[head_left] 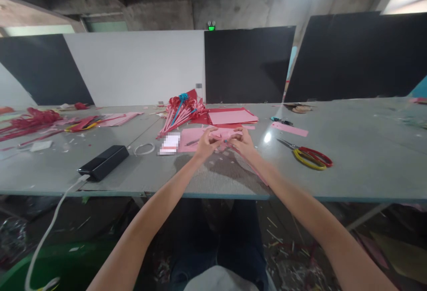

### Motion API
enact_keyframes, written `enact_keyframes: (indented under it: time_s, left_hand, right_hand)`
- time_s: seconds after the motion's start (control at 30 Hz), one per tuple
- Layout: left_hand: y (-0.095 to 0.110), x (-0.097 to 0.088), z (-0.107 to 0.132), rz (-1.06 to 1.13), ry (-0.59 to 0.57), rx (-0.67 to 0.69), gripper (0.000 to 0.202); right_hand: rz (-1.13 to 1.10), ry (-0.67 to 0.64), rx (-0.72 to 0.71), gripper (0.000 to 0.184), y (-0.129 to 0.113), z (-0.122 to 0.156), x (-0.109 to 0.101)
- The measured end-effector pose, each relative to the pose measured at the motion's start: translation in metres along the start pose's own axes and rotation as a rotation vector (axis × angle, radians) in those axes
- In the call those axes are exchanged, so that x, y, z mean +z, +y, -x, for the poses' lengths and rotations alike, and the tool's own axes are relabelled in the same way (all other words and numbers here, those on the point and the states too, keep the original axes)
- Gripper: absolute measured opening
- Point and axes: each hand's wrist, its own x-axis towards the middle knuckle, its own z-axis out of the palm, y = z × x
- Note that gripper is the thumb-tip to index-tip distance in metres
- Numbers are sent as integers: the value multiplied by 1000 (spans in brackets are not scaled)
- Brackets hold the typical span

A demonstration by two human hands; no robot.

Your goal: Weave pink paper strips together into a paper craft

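Note:
Both hands meet over the middle of the table near a pink paper sheet [187, 135]. My left hand [207, 143] pinches one side of a folded pink paper piece [218, 136]. On its other side, my right hand [243, 141] has its fingers closed on the same paper. A small blue spot shows between the fingertips; I cannot make out what it is. A thin pink strip runs from under my right hand toward the table's front edge. A dark, slim tool [192, 142] lies on the sheet just left of my left hand.
Red-and-yellow-handled scissors [313, 157] lie to the right, near a pink strip [290, 129]. Behind my hands are stacked red and pink sheets [233, 116] and a bundle of paper flowers [182, 109]. A black power bank [104, 162] with a white cable sits left.

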Motion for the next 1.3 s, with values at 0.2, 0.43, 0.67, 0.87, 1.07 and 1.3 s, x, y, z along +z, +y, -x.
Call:
enact_keyframes:
  time_s: [0.2,0.43,0.67,0.87,1.07,1.3]
  left_hand:
    - [-7,9,3,96,76,13,63]
    - [-1,10,5,201,53,-21,66]
    - [-1,10,6,192,138,-55,53]
    - [-2,11,2,165,126,-130,42]
    - [-4,8,3,104,110,-70,55]
    - [-2,7,4,92,96,-38,52]
  right_hand:
    - [19,27,-45,41,-2,-1,-1]
    - [106,3,-110,37,-3,-1,2]
    - [158,-54,-72,36,-12,2,1]
    - [143,-36,-28,34,-11,1,-3]
    - [102,-21,-2,38,-8,0,-4]
    - [119,-48,-6,38,-7,0,-5]
